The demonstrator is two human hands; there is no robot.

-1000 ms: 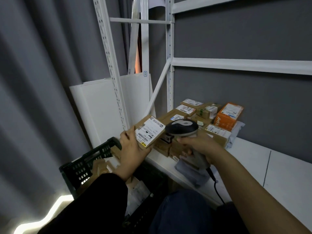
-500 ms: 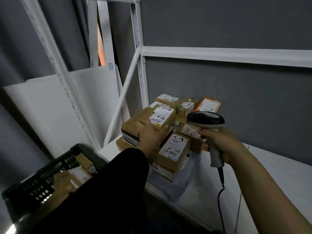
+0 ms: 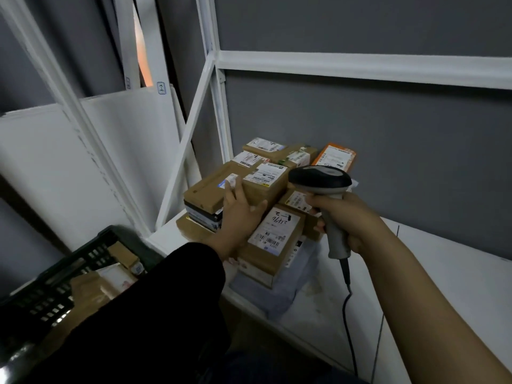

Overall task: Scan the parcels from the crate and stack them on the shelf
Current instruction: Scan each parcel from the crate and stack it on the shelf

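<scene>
Slippage is the main risk now. Your left hand [image 3: 240, 217] lies with fingers stretched up against the near side of the top parcel [image 3: 263, 182], pressing it and not clutching it. That parcel sits at frame centre, on top of the pile [image 3: 277, 239], which fills the corner of the shelf [image 3: 321, 314] beside the white upright.

The pile looks uneven: boxes of different sizes lie at different angles, and the lowest layer rests on a soft grey bag [image 3: 277, 296] that overhangs toward the shelf's front edge. If you push too hard, or let go before the parcel sits flat, it may slide off toward the lower edge of the frame and take its neighbours with it.

Your right hand [image 3: 352, 225] is wrapped tight round the handle of the scanner [image 3: 318, 180], whose head hovers right of centre, just beside the top parcel and in front of the orange box [image 3: 335, 157]. A careless swing could knock either one. The cable [image 3: 346, 300] trails down across the shelf and could snag on a corner of the pile.

More parcels wait in the crate [image 3: 50, 275] at lower left, so I judge that the pile will grow. Build it square, or each addition makes a topple likelier.
</scene>
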